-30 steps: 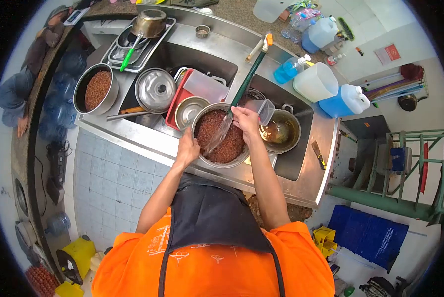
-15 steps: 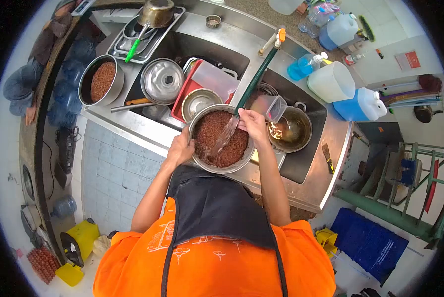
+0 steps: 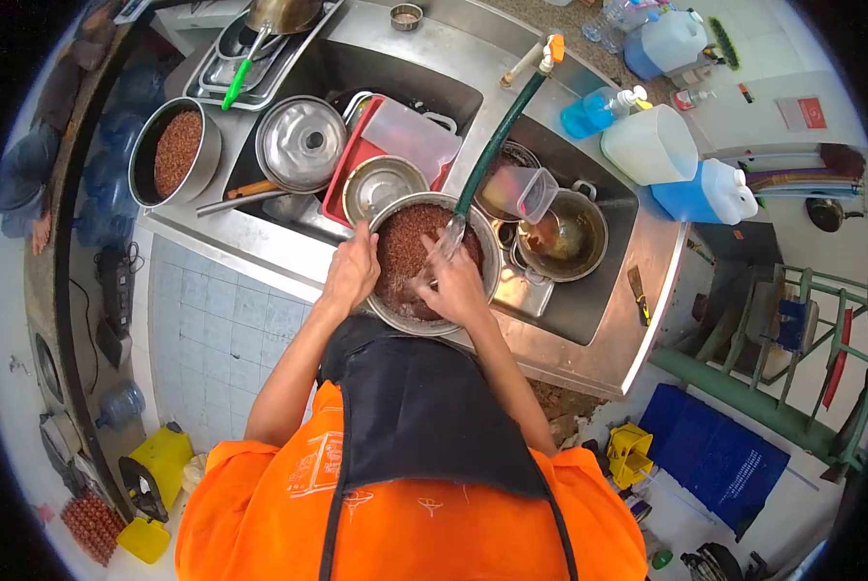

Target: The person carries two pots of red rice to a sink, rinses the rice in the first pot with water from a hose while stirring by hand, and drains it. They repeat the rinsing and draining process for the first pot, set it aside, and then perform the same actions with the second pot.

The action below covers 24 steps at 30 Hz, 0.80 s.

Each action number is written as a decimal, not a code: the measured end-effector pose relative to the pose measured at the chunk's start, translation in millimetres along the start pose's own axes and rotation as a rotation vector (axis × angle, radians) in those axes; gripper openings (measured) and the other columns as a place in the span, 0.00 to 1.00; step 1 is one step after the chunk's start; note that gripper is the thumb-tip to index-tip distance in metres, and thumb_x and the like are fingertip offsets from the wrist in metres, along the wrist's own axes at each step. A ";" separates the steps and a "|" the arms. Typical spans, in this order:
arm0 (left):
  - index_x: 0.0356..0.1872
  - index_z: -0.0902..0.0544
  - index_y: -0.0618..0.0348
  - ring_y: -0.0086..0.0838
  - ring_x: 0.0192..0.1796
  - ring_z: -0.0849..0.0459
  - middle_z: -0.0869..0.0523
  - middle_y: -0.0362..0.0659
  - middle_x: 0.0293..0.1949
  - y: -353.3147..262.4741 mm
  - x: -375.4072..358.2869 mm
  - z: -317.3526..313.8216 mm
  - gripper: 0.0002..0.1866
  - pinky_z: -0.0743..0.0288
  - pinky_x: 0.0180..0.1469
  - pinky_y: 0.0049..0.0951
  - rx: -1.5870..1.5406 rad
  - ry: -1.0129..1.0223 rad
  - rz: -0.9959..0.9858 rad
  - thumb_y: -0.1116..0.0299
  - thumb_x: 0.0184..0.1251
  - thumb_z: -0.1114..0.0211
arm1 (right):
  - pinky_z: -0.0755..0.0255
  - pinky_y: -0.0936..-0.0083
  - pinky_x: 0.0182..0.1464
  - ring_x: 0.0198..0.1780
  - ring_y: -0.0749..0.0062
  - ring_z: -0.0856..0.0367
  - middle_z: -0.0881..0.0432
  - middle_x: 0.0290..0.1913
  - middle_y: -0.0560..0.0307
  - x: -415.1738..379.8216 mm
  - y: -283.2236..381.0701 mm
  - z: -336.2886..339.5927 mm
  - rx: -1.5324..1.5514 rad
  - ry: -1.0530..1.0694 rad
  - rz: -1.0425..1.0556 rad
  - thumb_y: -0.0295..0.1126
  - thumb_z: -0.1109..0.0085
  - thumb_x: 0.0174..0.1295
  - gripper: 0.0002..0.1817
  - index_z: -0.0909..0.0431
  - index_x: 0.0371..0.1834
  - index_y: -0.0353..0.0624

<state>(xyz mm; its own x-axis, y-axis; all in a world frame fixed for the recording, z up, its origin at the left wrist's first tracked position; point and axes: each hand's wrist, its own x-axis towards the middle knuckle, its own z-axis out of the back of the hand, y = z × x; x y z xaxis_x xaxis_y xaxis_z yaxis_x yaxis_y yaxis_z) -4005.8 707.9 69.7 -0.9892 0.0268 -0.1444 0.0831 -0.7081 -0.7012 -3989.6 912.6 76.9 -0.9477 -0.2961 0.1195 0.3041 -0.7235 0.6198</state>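
Note:
A round metal pot (image 3: 383, 312) with reddish-brown grains (image 3: 402, 242) and water stands at the sink's front edge. Water runs into it from a green hose (image 3: 500, 136) fitted to an orange-handled tap. My left hand (image 3: 354, 266) grips the pot's left rim, its fingers wrapped over the edge. My right hand (image 3: 453, 281) is inside the pot, at the grains under the stream, with its fingers apart and slightly blurred. Left of the sink is a second pot (image 3: 204, 167) with similar grains.
Left basin: a lidded pan (image 3: 301, 143), a red tray (image 3: 337, 189) and a metal bowl (image 3: 381, 184). Right basin: a used pot (image 3: 589, 242) and a clear plastic container (image 3: 521, 192). Bottles and blue jugs (image 3: 707, 198) line the right counter. A person (image 3: 29, 179) is at far left.
My right hand has left the hose end and moved down into the pot among the grains. My left hand remains at the left rim. The view has shifted slightly.

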 end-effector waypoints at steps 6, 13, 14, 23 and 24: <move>0.48 0.32 0.64 0.67 0.36 0.20 0.19 0.68 0.29 -1.0 -1.1 4.4 0.09 0.29 0.36 0.61 -0.030 0.011 -0.004 0.68 0.76 0.50 | 0.37 0.54 0.67 0.65 0.46 0.29 0.24 0.59 0.39 -14.4 -5.8 -11.7 -0.171 0.494 0.001 0.41 0.42 0.62 0.27 0.26 0.62 0.40; 0.48 0.31 0.64 0.67 0.38 0.20 0.19 0.69 0.31 2.8 -1.3 6.9 0.11 0.29 0.39 0.62 -0.039 0.060 0.028 0.67 0.76 0.50 | 0.31 0.51 0.61 0.61 0.47 0.25 0.20 0.51 0.43 -11.1 33.5 48.3 -0.216 0.566 0.049 0.33 0.46 0.61 0.17 0.22 0.51 0.37; 0.48 0.31 0.64 0.67 0.38 0.20 0.19 0.69 0.31 3.3 -1.8 7.0 0.11 0.29 0.39 0.62 -0.040 0.059 0.027 0.67 0.76 0.50 | 0.29 0.54 0.59 0.58 0.48 0.23 0.19 0.49 0.44 -9.1 38.7 51.7 -0.195 0.551 0.059 0.31 0.47 0.60 0.15 0.23 0.49 0.36; 0.57 0.31 0.64 0.66 0.44 0.20 0.18 0.69 0.38 5.0 -10.2 6.4 0.15 0.29 0.45 0.60 -0.100 0.016 0.013 0.67 0.76 0.51 | 0.25 0.58 0.56 0.57 0.46 0.22 0.22 0.55 0.40 32.1 61.0 12.8 -0.339 0.384 0.153 0.26 0.47 0.58 0.19 0.23 0.53 0.32; 0.59 0.31 0.63 0.66 0.47 0.21 0.18 0.69 0.41 5.3 -10.6 6.1 0.16 0.29 0.47 0.59 -0.151 -0.020 -0.037 0.68 0.76 0.52 | 0.25 0.57 0.58 0.61 0.46 0.25 0.24 0.59 0.39 38.3 59.7 1.7 -0.376 0.273 0.152 0.27 0.47 0.59 0.20 0.24 0.55 0.32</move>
<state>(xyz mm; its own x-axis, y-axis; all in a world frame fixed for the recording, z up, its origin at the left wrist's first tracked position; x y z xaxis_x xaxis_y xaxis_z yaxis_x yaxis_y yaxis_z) -3995.6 699.6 71.8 -0.9940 0.0355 -0.1034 0.0623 -0.5924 -0.8032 -4008.0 859.1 119.7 -0.8449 -0.5324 -0.0517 0.4990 -0.8194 0.2820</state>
